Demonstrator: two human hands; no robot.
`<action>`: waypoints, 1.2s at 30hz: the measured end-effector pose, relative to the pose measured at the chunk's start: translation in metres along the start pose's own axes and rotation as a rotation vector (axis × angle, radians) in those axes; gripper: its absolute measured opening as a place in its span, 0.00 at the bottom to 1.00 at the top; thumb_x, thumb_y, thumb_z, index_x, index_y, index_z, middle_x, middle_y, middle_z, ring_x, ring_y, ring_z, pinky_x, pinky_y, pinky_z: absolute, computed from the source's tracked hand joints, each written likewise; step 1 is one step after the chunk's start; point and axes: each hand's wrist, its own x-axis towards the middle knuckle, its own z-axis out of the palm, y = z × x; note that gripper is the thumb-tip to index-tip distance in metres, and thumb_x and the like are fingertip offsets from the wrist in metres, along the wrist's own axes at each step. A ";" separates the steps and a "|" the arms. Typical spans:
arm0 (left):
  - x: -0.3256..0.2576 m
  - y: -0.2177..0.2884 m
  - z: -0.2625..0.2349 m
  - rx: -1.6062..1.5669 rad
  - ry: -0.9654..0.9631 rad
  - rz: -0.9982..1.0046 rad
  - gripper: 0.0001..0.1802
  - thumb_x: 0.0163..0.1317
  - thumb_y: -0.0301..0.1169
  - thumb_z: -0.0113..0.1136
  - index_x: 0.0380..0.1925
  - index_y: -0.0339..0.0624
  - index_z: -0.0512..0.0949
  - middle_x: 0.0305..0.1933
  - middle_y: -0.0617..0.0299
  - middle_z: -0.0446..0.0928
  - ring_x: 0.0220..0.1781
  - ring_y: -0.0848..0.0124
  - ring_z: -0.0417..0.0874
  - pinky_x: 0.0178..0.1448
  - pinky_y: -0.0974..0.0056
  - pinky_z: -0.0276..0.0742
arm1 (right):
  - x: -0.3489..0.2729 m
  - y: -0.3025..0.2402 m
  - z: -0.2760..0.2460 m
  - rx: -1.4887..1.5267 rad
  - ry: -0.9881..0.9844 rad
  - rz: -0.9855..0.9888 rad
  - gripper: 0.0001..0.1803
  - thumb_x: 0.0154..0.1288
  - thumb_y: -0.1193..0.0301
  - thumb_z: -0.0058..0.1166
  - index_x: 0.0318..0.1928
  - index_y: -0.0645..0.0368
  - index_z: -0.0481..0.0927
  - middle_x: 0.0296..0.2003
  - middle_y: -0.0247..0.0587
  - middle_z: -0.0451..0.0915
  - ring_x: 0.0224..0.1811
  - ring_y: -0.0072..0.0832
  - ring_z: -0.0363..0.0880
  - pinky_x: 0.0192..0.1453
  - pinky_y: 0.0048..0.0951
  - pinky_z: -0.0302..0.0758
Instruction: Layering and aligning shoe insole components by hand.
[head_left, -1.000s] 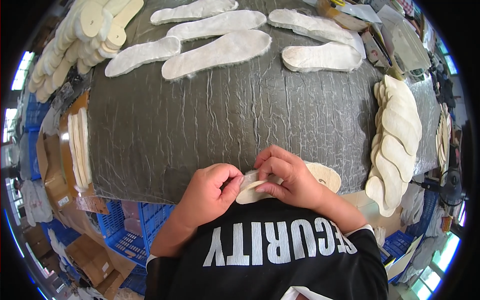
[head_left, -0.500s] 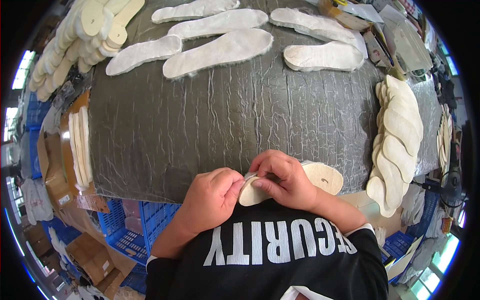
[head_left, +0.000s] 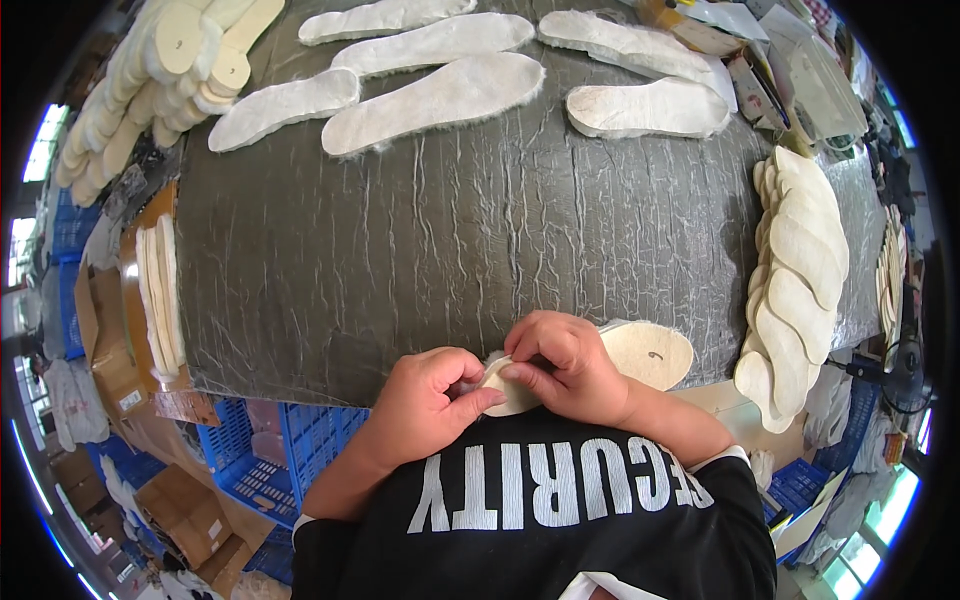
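Slightly lower than half a second ago, the left hand (head_left: pixel 428 402) and the right hand (head_left: pixel 575 370) have drawn closer to the black shirt (head_left: pixel 395 535), and the left thumb has come down over the face of the insole (head_left: pixel 514 402). Left grip pinches that piece's left end, fingers curled at its upper rim; right grip pinches the same rim just beside, thumb against forefinger side. Their insole lies at the near edge of the desk (head_left: pixel 400 240), its left end next to the shirt. A pale rounded end (head_left: pixel 655 357) with a dark mark shows beyond the right hand, which hides whether the two join. Ahead of the knuckles, a broad stretch of wrinkled dark covering runs to the white insoles (head_left: pixel 440 103) spread along the far side, giving the hands room forward and to the left. At the right edge, an overlapping row of insoles (head_left: pixel 795 270) bounds that room, its nearest pieces reaching past the near corner. Upright insoles (head_left: pixel 160 300) stand beside the left edge, and a blue crate (head_left: pixel 255 460) sits below the near one.
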 end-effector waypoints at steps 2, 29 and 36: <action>0.003 0.002 0.001 0.025 -0.025 -0.021 0.13 0.57 0.31 0.73 0.34 0.35 0.79 0.27 0.57 0.78 0.27 0.71 0.81 0.32 0.66 0.75 | -0.001 0.002 0.000 -0.021 -0.012 0.002 0.12 0.53 0.76 0.67 0.30 0.59 0.74 0.31 0.43 0.80 0.32 0.42 0.81 0.34 0.38 0.76; 0.014 -0.003 -0.002 -0.053 -0.008 -0.042 0.10 0.66 0.30 0.63 0.38 0.31 0.80 0.28 0.62 0.79 0.33 0.76 0.79 0.37 0.68 0.74 | -0.010 0.003 -0.024 -0.156 -0.179 0.081 0.17 0.49 0.65 0.71 0.36 0.56 0.78 0.34 0.39 0.80 0.40 0.43 0.80 0.45 0.41 0.76; 0.031 -0.005 -0.015 -0.289 -0.286 -0.277 0.07 0.66 0.26 0.61 0.31 0.32 0.81 0.25 0.68 0.77 0.29 0.82 0.73 0.32 0.70 0.71 | -0.013 0.003 -0.021 -0.188 -0.137 -0.061 0.19 0.46 0.64 0.73 0.32 0.56 0.76 0.38 0.37 0.80 0.39 0.41 0.80 0.43 0.38 0.77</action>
